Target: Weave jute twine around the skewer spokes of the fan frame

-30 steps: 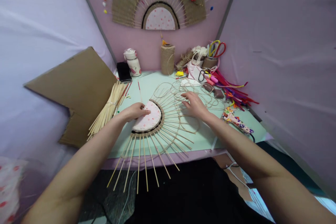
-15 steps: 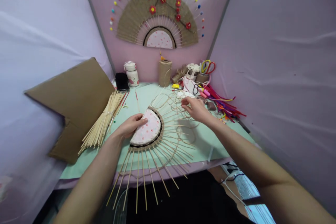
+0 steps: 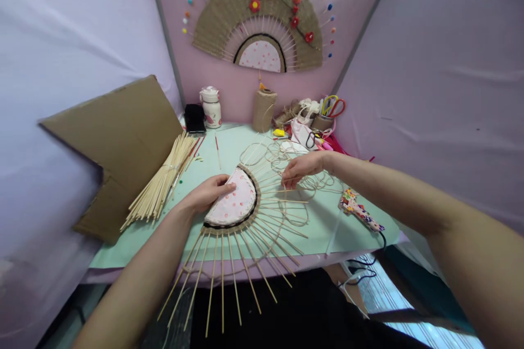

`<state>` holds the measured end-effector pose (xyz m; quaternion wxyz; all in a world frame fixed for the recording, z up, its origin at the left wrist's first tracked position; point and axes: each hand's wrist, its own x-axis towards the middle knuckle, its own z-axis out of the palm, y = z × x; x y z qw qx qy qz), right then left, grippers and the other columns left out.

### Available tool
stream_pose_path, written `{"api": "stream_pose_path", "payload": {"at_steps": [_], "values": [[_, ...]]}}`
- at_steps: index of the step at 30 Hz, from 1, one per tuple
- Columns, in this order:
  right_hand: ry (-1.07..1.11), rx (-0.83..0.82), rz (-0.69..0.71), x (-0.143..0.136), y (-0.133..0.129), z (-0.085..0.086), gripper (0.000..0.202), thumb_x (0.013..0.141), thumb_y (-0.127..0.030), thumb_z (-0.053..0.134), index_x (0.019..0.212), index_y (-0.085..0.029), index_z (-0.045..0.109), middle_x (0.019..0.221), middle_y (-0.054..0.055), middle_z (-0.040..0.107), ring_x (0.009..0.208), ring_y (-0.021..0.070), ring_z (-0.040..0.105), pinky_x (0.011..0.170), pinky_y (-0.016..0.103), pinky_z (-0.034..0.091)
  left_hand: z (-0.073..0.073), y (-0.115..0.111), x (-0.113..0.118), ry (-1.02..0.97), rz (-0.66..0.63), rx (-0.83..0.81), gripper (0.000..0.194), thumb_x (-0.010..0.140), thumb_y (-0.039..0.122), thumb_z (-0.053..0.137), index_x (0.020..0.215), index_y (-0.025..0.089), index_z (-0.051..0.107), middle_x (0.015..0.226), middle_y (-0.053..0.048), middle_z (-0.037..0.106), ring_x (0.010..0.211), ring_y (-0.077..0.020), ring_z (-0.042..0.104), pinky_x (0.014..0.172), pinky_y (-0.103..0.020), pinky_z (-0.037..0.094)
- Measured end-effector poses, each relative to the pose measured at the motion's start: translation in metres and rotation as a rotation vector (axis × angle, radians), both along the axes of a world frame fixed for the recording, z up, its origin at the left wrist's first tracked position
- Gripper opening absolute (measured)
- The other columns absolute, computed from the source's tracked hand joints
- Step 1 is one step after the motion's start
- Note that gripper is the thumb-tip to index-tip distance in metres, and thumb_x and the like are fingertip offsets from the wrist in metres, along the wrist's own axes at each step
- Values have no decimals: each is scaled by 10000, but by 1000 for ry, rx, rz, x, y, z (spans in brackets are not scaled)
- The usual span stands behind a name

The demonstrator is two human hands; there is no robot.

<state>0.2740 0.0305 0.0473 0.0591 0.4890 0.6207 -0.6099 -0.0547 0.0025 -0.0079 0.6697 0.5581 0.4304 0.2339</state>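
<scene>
Right hand (image 3: 301,169) — lower over the sticks (image 3: 234,279) than before, fingers bunched, grip on twine (image 3: 321,181) unclear from here; left hand (image 3: 210,192) — clamped on the fan (image 3: 236,197).

Soft, diffuse light reaches the left wall (image 3: 82,27) more brightly than the right wall (image 3: 442,65); faint shadow dims the table (image 3: 317,232). Wide-angle distortion stretches the edges (the forearms (image 3: 141,272) especially), and the lower-left corner blurs.
</scene>
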Motion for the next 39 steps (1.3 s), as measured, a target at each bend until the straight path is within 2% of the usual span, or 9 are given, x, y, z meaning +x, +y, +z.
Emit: {"api": "stream_pose_path", "payload": {"at_steps": [5,9,15,26,31,39], "values": [[22,-103,-125,6,3,-12,395,751,-483,761,902,-119,736,942,88,767,882,133,702,845,238,503,-1,0,0,26,9,15,401,700,407,768,962,150,608,816,-16,642,620,-110,566,550,-237,431],[8,-74,-212,7,2,-15,340,742,-442,779,870,-130,733,934,81,767,882,131,702,804,219,501,0,-1,2,34,12,3,395,697,403,759,960,149,608,821,-22,643,621,-114,563,552,-241,431],[2,-44,-275,4,2,-20,305,652,-395,844,789,-149,727,848,50,764,786,110,689,699,184,500,2,-2,2,51,9,8,374,703,398,751,946,152,609,804,-15,640,614,-115,563,557,-248,429],[-8,61,-281,2,-5,-21,276,646,-405,827,749,-166,735,805,32,749,770,118,671,715,207,502,0,-2,2,66,1,35,394,689,411,762,942,145,617,781,-14,639,601,-111,554,536,-240,411],[-46,172,-225,-2,-12,-16,258,681,-431,784,727,-179,748,803,30,750,715,114,635,622,209,447,-3,-1,1,82,-5,63,436,680,455,763,947,147,612,790,-22,649,609,-119,563,522,-233,409],[-82,273,-168,-3,-15,-15,336,645,-528,772,717,-201,752,811,40,755,731,143,627,628,232,435,0,-3,2,91,1,47,410,677,441,764,921,151,607,765,-6,635,602,-117,561,540,-242,411]]}}
